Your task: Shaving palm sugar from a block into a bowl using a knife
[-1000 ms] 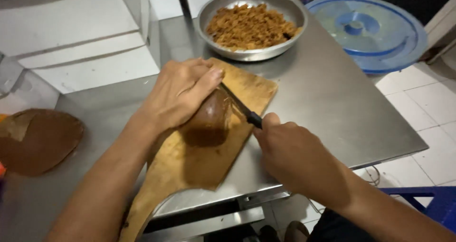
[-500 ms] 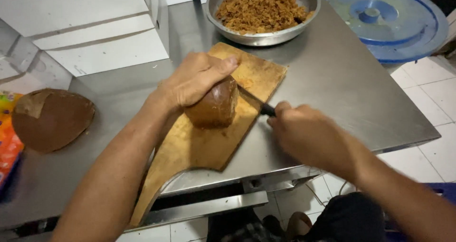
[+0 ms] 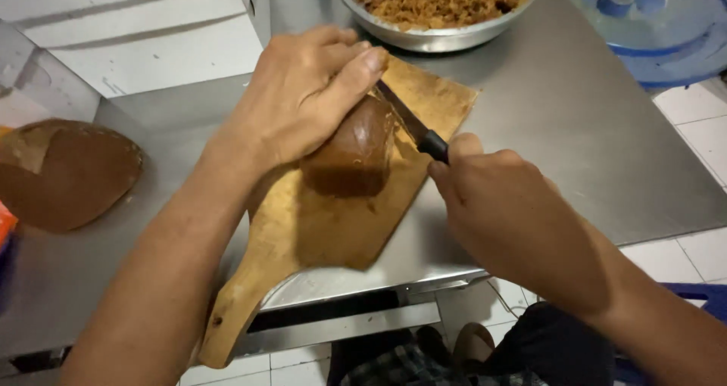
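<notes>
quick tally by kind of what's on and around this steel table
brown blocks: 2, one under the left hand on the board, one at the left edge
wooden cutting board: 1
knife: 1, in the right hand
metal bowl of brown shavings: 1
blue round lid: 1
total: 6

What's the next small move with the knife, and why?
Probably press the knife down through the far end of the brown block to shave off a slice. The blade lies against that end under the left hand's fingertips, the right hand grips the handle, and the block rests on the wooden cutting board.
</notes>
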